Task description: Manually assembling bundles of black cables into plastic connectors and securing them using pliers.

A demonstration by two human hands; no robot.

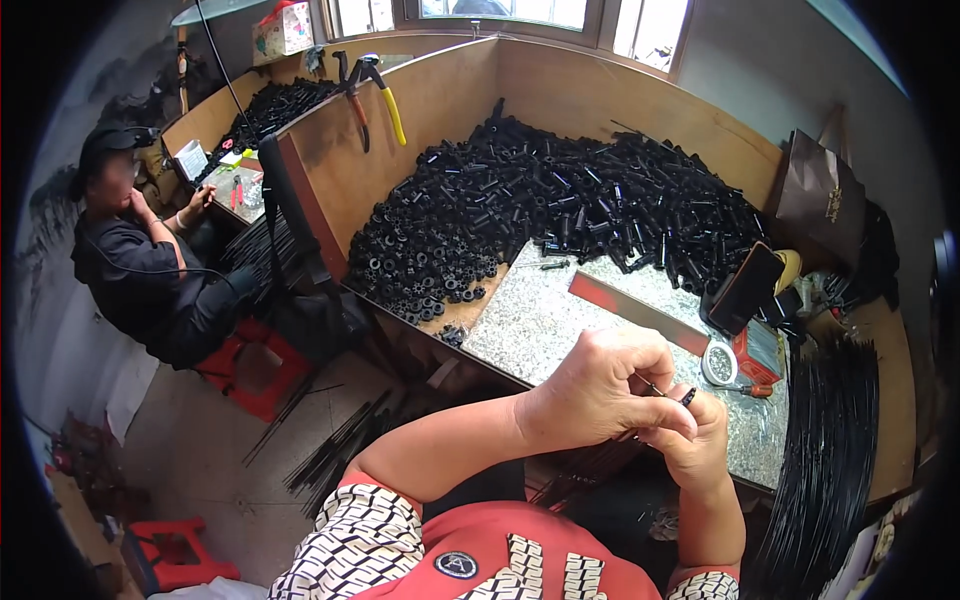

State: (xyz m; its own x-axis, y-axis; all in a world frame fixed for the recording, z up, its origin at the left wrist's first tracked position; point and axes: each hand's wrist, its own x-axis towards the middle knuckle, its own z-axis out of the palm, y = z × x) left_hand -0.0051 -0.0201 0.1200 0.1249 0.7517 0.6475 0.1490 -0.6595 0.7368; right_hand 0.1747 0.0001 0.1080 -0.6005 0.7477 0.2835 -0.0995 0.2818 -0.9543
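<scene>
My left hand [612, 392] and my right hand [697, 445] meet above the near edge of a speckled light work surface [520, 310]. A small black part [688, 397] shows at the fingertips of my right hand, which is closed on it. My left hand is closed in a pinch beside it. Something thin and dark [645, 384] shows between its fingers, too small to name. Just beyond my hands lie a flat metal bar with red on it [640, 312] and a small round white dish [719, 364].
A heap of black tubular parts [580, 190] and black ring-shaped parts [400, 260] fills the back of the wooden bin. A phone [745, 290], a screwdriver [757, 391] and long black rods [825, 450] are on the right. Pliers [385, 100] hang on the divider. Another person [150, 250] sits at left.
</scene>
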